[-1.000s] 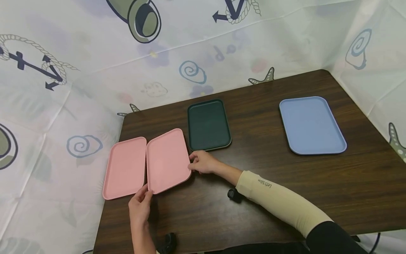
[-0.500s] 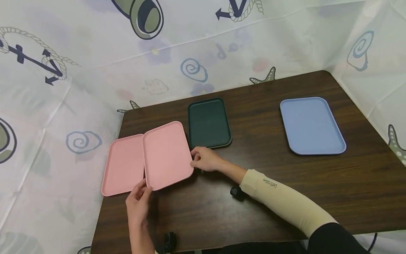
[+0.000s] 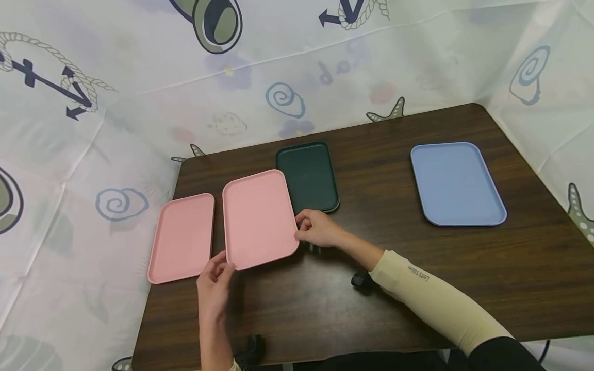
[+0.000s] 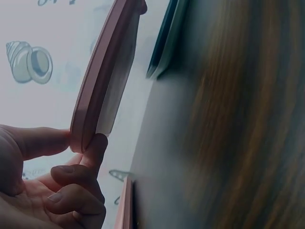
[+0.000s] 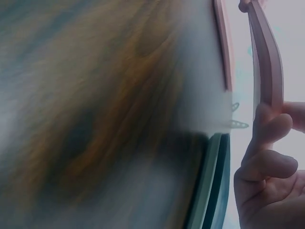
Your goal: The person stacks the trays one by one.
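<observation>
A pink tray point(image 3: 261, 219) is held above the table between both hands. My left hand point(image 3: 215, 286) pinches its near left corner; in the left wrist view the thumb point(image 4: 45, 142) presses one face and curled fingers support the other. With thumb and fingers, my right hand point(image 3: 320, 228) grips the tray's right edge near its lower corner. A second pink tray point(image 3: 182, 239) lies on the table to the left. Behind, a dark green tray point(image 3: 310, 175) rests on another edge just visible beneath it, its left side partly covered by the raised tray.
A blue tray point(image 3: 458, 184) lies at the right of the brown wooden table point(image 3: 380, 319). Patterned white cloth point(image 3: 334, 77) hangs behind and at both sides. Black wrist devices point(image 3: 363, 282) sit under the forearms.
The held pink tray has risen and moved right, away from the left pink tray, and now overlaps the dark green one. Both hands have travelled with it, keeping their grip.
</observation>
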`<state>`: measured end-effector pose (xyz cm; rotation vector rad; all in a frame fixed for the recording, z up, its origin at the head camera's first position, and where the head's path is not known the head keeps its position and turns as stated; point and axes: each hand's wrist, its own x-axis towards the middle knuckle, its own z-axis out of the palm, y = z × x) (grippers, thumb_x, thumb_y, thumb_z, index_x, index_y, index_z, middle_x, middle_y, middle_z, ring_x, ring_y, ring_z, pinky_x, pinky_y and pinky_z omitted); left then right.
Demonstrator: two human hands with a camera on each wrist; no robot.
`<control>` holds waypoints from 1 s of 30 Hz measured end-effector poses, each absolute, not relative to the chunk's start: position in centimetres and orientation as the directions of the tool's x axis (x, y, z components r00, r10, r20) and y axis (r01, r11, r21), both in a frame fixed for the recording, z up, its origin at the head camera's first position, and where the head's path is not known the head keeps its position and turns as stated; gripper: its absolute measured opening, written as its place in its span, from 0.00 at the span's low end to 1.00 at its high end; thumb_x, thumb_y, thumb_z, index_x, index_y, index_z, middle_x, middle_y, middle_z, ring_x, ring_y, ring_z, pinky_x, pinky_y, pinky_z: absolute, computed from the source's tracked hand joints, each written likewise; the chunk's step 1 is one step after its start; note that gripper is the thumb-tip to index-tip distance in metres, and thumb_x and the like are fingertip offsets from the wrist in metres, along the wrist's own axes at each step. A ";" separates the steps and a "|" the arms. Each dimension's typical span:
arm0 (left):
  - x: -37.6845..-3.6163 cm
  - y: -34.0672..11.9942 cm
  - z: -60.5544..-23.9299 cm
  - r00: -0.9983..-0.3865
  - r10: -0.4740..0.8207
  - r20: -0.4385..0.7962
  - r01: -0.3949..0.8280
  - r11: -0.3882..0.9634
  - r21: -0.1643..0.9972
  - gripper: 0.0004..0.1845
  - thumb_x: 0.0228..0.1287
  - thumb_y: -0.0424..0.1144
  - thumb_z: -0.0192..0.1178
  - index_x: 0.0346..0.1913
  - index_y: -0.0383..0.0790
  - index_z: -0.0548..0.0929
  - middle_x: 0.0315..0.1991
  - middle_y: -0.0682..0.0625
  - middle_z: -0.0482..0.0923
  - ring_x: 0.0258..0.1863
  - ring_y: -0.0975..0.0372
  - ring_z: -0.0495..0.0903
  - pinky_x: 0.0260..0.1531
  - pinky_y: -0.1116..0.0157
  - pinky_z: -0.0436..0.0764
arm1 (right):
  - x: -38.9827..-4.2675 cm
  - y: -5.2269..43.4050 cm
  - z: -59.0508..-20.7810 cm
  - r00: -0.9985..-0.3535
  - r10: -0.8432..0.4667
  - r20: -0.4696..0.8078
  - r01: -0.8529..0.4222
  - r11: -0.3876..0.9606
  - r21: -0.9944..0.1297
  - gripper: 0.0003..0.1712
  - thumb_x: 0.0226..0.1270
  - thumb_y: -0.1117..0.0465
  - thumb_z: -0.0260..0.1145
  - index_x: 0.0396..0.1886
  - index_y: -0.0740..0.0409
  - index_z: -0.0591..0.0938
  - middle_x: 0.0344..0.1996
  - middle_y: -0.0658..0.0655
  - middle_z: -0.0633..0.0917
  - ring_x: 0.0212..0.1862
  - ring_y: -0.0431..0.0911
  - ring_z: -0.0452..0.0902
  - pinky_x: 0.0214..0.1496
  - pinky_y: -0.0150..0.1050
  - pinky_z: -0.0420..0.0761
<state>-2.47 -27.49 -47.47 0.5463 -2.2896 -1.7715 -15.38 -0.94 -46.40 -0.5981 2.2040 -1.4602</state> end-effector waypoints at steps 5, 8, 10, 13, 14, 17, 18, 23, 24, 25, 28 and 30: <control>-2.6 -26.7 -47.7 -0.934 -0.342 -0.101 -0.173 0.189 0.967 0.21 0.68 0.29 0.59 0.63 0.32 0.75 0.36 0.47 0.80 0.33 0.62 0.76 0.33 0.71 0.71 | -14.9 0.7 -46.9 -0.808 -0.571 -0.148 -0.044 0.309 -0.950 0.20 0.59 0.68 0.66 0.50 0.69 0.73 0.23 0.63 0.83 0.18 0.42 0.72 0.23 0.33 0.72; -2.6 -26.3 -47.8 -0.947 -0.302 -0.111 -0.168 0.170 0.971 0.20 0.68 0.27 0.59 0.62 0.30 0.74 0.35 0.47 0.80 0.33 0.62 0.78 0.35 0.71 0.72 | -14.5 1.8 -47.1 -0.795 -0.576 -0.187 0.002 0.306 -0.952 0.20 0.59 0.67 0.68 0.49 0.68 0.72 0.24 0.65 0.84 0.16 0.46 0.74 0.21 0.34 0.72; -2.5 -26.0 -47.9 -0.954 -0.276 -0.117 -0.167 0.165 0.972 0.20 0.67 0.25 0.58 0.61 0.29 0.74 0.34 0.47 0.79 0.30 0.62 0.77 0.33 0.71 0.71 | -14.2 2.6 -47.3 -0.784 -0.582 -0.219 0.041 0.303 -0.952 0.20 0.59 0.67 0.69 0.48 0.67 0.72 0.24 0.65 0.84 0.15 0.47 0.74 0.21 0.36 0.74; -2.3 -25.6 -48.1 -0.962 -0.235 -0.138 -0.179 0.163 0.970 0.20 0.65 0.23 0.58 0.60 0.28 0.74 0.33 0.46 0.78 0.27 0.63 0.74 0.30 0.71 0.69 | -13.8 3.7 -47.8 -0.760 -0.601 -0.248 0.076 0.297 -0.952 0.20 0.58 0.67 0.71 0.45 0.66 0.72 0.23 0.64 0.85 0.13 0.45 0.74 0.22 0.39 0.76; -2.3 -25.5 -48.2 -0.963 -0.225 -0.147 -0.186 0.163 0.969 0.20 0.65 0.23 0.58 0.60 0.28 0.74 0.33 0.45 0.78 0.27 0.64 0.73 0.29 0.71 0.69 | -13.7 4.0 -47.8 -0.751 -0.608 -0.258 0.089 0.294 -0.952 0.20 0.57 0.67 0.71 0.45 0.66 0.72 0.23 0.64 0.85 0.13 0.45 0.74 0.22 0.39 0.77; -2.1 -25.1 -48.5 -0.965 -0.196 -0.172 -0.205 0.163 0.965 0.20 0.64 0.23 0.59 0.59 0.29 0.74 0.33 0.43 0.78 0.25 0.64 0.71 0.28 0.71 0.67 | -13.6 5.0 -47.9 -0.724 -0.632 -0.278 0.115 0.287 -0.951 0.19 0.57 0.68 0.72 0.43 0.66 0.72 0.23 0.64 0.86 0.12 0.44 0.73 0.21 0.39 0.77; -2.0 -24.9 -48.5 -0.966 -0.186 -0.179 -0.210 0.166 0.963 0.20 0.64 0.23 0.59 0.59 0.29 0.74 0.33 0.42 0.78 0.26 0.63 0.71 0.28 0.71 0.67 | -13.6 5.2 -47.9 -0.715 -0.639 -0.284 0.123 0.285 -0.951 0.19 0.57 0.68 0.72 0.43 0.67 0.71 0.23 0.65 0.86 0.12 0.44 0.73 0.20 0.39 0.77; -1.7 -23.9 -48.9 -0.964 -0.155 -0.217 -0.242 0.166 0.956 0.19 0.64 0.24 0.60 0.58 0.28 0.74 0.34 0.41 0.79 0.28 0.61 0.73 0.30 0.70 0.69 | -13.7 6.5 -48.1 -0.679 -0.664 -0.313 0.146 0.296 -0.944 0.19 0.57 0.69 0.71 0.42 0.68 0.71 0.23 0.65 0.85 0.11 0.43 0.73 0.19 0.39 0.77; -1.7 -23.8 -49.0 -0.963 -0.151 -0.224 -0.248 0.164 0.955 0.19 0.64 0.24 0.60 0.58 0.28 0.74 0.34 0.41 0.79 0.28 0.61 0.73 0.30 0.70 0.69 | -13.7 6.7 -48.2 -0.675 -0.667 -0.317 0.147 0.299 -0.943 0.19 0.57 0.69 0.71 0.42 0.68 0.71 0.23 0.65 0.85 0.11 0.42 0.73 0.19 0.39 0.76; -1.7 -23.6 -49.0 -0.961 -0.150 -0.231 -0.254 0.160 0.954 0.19 0.64 0.24 0.60 0.58 0.28 0.74 0.33 0.40 0.79 0.28 0.61 0.73 0.31 0.70 0.69 | -13.8 6.9 -48.2 -0.669 -0.670 -0.322 0.149 0.304 -0.941 0.19 0.57 0.69 0.71 0.42 0.68 0.71 0.23 0.65 0.85 0.11 0.42 0.73 0.19 0.38 0.76; -1.8 -23.3 -49.3 -0.961 -0.140 -0.238 -0.258 0.155 0.954 0.20 0.64 0.24 0.60 0.58 0.27 0.73 0.33 0.41 0.79 0.28 0.60 0.74 0.31 0.70 0.69 | -13.9 7.4 -48.4 -0.656 -0.674 -0.339 0.161 0.314 -0.936 0.19 0.58 0.68 0.71 0.43 0.68 0.71 0.24 0.66 0.85 0.11 0.42 0.73 0.19 0.36 0.75; -1.9 -23.1 -49.4 -0.962 -0.135 -0.238 -0.258 0.153 0.954 0.20 0.64 0.24 0.60 0.58 0.27 0.73 0.33 0.41 0.79 0.28 0.60 0.74 0.31 0.70 0.69 | -14.0 7.6 -48.5 -0.651 -0.676 -0.344 0.167 0.315 -0.934 0.19 0.58 0.68 0.71 0.43 0.68 0.71 0.24 0.66 0.86 0.11 0.42 0.73 0.19 0.36 0.75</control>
